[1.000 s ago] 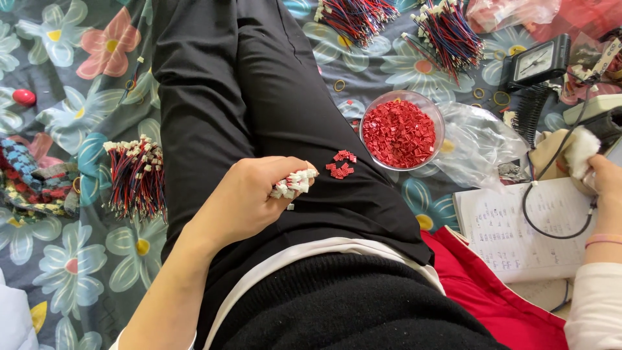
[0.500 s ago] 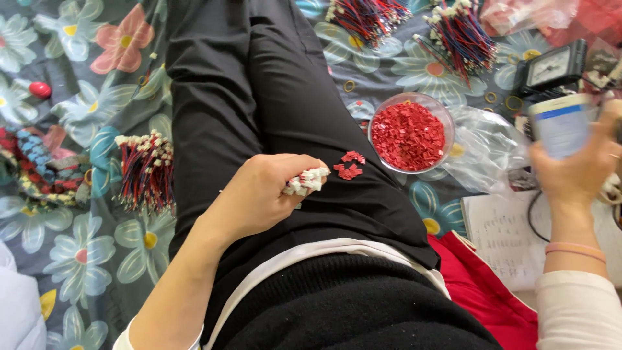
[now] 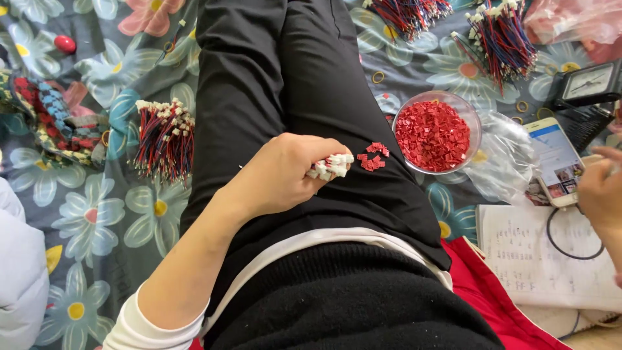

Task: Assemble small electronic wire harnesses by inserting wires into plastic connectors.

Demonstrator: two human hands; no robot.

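- White connectors (image 3: 332, 165) are kept clenched in the left hand (image 3: 285, 172), resting on the black-trousered thigh (image 3: 259, 84), ends lined up outward.
- Loose red pieces (image 3: 372, 156) are laid just beside them, close to reach.
- Red-filled bowl (image 3: 435, 133) is set near.
- Right hand (image 3: 599, 191), lowered since earlier, is at the phone (image 3: 554, 159); its fingers' grip cannot be told.

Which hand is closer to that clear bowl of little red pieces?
Left. The left hand rests on the lap just beside the bowl; the right hand is farther off, by the phone.
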